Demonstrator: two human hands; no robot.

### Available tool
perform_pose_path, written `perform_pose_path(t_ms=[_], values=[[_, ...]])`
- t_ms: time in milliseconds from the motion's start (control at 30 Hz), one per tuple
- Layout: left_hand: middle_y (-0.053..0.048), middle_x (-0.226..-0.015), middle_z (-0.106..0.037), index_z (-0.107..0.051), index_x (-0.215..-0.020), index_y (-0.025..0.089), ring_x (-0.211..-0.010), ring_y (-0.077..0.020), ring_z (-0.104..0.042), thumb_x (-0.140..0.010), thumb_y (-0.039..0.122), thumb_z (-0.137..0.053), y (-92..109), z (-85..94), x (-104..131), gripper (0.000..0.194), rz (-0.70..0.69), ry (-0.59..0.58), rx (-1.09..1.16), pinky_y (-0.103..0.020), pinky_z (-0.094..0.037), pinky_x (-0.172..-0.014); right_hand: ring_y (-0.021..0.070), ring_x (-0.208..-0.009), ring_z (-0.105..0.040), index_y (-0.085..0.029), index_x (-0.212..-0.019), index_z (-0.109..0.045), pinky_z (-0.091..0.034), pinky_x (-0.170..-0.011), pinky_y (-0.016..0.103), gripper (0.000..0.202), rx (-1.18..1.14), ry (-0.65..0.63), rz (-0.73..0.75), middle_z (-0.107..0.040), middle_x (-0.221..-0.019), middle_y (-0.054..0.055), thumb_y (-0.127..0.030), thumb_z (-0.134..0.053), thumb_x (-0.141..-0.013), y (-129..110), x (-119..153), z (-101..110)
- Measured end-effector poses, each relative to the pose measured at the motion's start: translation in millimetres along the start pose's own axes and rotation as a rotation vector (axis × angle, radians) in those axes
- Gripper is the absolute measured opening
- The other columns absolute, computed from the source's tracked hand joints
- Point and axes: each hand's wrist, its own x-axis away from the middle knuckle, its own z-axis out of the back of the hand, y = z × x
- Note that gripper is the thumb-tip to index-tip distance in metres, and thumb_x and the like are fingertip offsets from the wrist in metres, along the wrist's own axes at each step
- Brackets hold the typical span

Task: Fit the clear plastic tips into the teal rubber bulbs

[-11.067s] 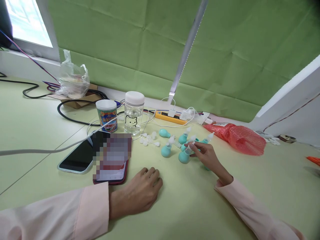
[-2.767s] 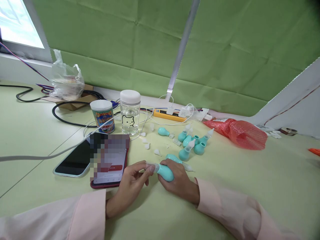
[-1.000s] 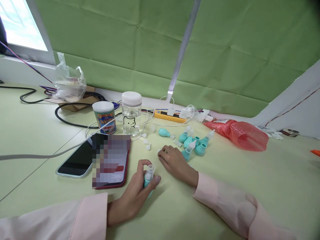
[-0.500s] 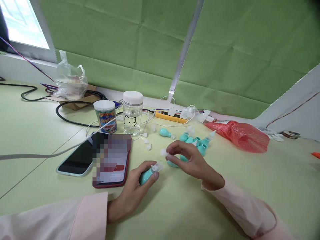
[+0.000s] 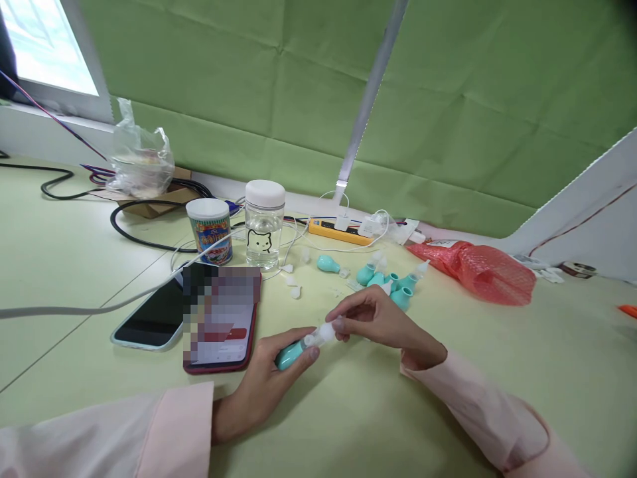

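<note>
Near the middle of the table, my left hand (image 5: pixel 271 372) is closed around a teal bulb (image 5: pixel 290 356), whose clear nozzle (image 5: pixel 312 338) points right. My right hand (image 5: pixel 371 317) pinches a small white translucent tip (image 5: pixel 327 331) at the end of that nozzle; whether it is seated there I cannot tell. Several teal bulbs (image 5: pixel 401 297) stand grouped behind my right hand, some with clear tips and some with open necks. One more teal bulb (image 5: pixel 328 263) lies on its side further back. Small white tips (image 5: pixel 296 292) are scattered left of it.
Two phones (image 5: pixel 154 318) lie left of my left hand, a white cable crossing above. Behind them stand a printed cup (image 5: pixel 212 232) and a lidded water bottle (image 5: pixel 265 226). A yellow power strip (image 5: pixel 340 232) and red bubble wrap (image 5: pixel 478 269) are at the back.
My right hand has moved down and slightly left, bringing the white tip to the nozzle in my left hand. My left hand has stayed nearly in place.
</note>
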Motion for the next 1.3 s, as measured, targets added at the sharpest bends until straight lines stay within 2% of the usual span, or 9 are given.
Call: perform_pose_path(t_ms=[100,233,333,533,667,767,1000,1167,1300], values=[[0.002,-0.059,-0.055,-0.062,-0.075,0.015,-0.06,-0.0141,-0.05,-0.082,0.031,-0.049,2,-0.1,0,0.022,0.0,-0.005,0.017,-0.02,-0.039,-0.056,0.0091,-0.048,-0.054,-0.013,-0.074,-0.067,-0.047,-0.048,0.022,0.02,0.0,0.032,-0.025,-0.062,-0.056,0.002,-0.031,-0.064,-0.067,3,-3,-1],[0.002,-0.061,-0.054,-0.063,-0.085,0.016,-0.059,-0.0136,-0.048,-0.082,0.031,-0.049,2,-0.7,0,0.021,0.01,-0.028,0.026,-0.02,-0.037,-0.055,0.0101,-0.05,-0.057,-0.012,-0.076,-0.067,-0.048,-0.048,0.021,0.021,0.042,0.006,-0.052,-0.063,-0.057,0.003,-0.031,-0.067,-0.065,2,-2,-1],[0.003,-0.059,-0.051,-0.062,-0.081,0.015,-0.058,-0.0126,-0.044,-0.082,0.031,-0.048,3,-0.6,0,0.021,0.015,-0.031,0.037,-0.02,-0.035,-0.054,0.0119,-0.053,-0.059,-0.012,-0.077,-0.068,-0.048,-0.049,0.022,0.022,0.088,0.001,-0.051,-0.064,-0.059,0.004,-0.03,-0.068,-0.062,0,-1,0],[0.005,-0.058,-0.04,-0.051,-0.064,0.015,-0.054,-0.0092,-0.034,-0.084,0.029,-0.045,4,0.4,0,0.025,0.004,-0.087,0.081,-0.02,-0.028,-0.051,0.0127,-0.054,-0.058,-0.013,-0.079,-0.069,-0.044,-0.044,0.021,0.023,0.151,-0.04,0.033,-0.065,-0.062,0.005,-0.031,-0.067,-0.064,2,-1,3],[0.005,-0.055,-0.037,-0.046,-0.06,0.015,-0.052,-0.0093,-0.032,-0.085,0.031,-0.042,2,0.7,0,0.03,0.036,-0.112,0.058,-0.021,-0.026,-0.049,0.0109,-0.054,-0.056,-0.016,-0.08,-0.07,-0.045,-0.045,0.02,0.021,0.197,-0.069,0.118,-0.066,-0.066,0.004,-0.028,-0.068,-0.064,3,-2,5],[0.005,-0.054,-0.037,-0.046,-0.058,0.015,-0.052,-0.0095,-0.034,-0.085,0.032,-0.042,0,1.2,0,0.032,0.036,-0.142,0.055,-0.021,-0.026,-0.05,0.0103,-0.053,-0.056,-0.016,-0.08,-0.07,-0.046,-0.045,0.02,0.021,0.204,-0.11,0.124,-0.066,-0.064,0.004,-0.028,-0.068,-0.064,4,-2,6],[0.003,-0.055,-0.041,-0.049,-0.059,0.014,-0.053,-0.0102,-0.036,-0.085,0.031,-0.043,1,1.4,0,0.031,0.024,-0.15,0.058,-0.021,-0.028,-0.051,0.0108,-0.053,-0.059,-0.015,-0.087,-0.068,-0.052,-0.049,0.023,0.028,0.054,-0.233,-0.067,-0.066,-0.067,0.004,-0.032,-0.066,-0.065,12,-3,10],[0.002,-0.06,-0.047,-0.054,-0.063,0.014,-0.057,-0.0111,-0.039,-0.084,0.027,-0.044,5,1.6,1,0.028,-0.024,-0.145,0.046,-0.021,-0.032,-0.055,0.0122,-0.058,-0.061,-0.014,-0.083,-0.069,-0.051,-0.055,0.023,0.022,-0.041,-0.279,-0.056,-0.066,-0.067,0.005,-0.025,-0.068,-0.063,14,-4,10],[-0.001,-0.068,-0.057,-0.062,-0.076,0.013,-0.062,-0.0134,-0.047,-0.083,0.026,-0.047,6,1.8,5,0.021,-0.07,-0.126,-0.006,-0.022,-0.037,-0.06,0.0142,-0.063,-0.062,-0.015,-0.084,-0.069,-0.05,-0.058,0.025,0.024,-0.064,-0.297,-0.053,-0.067,-0.069,0.005,-0.026,-0.069,-0.063,12,-2,9]])
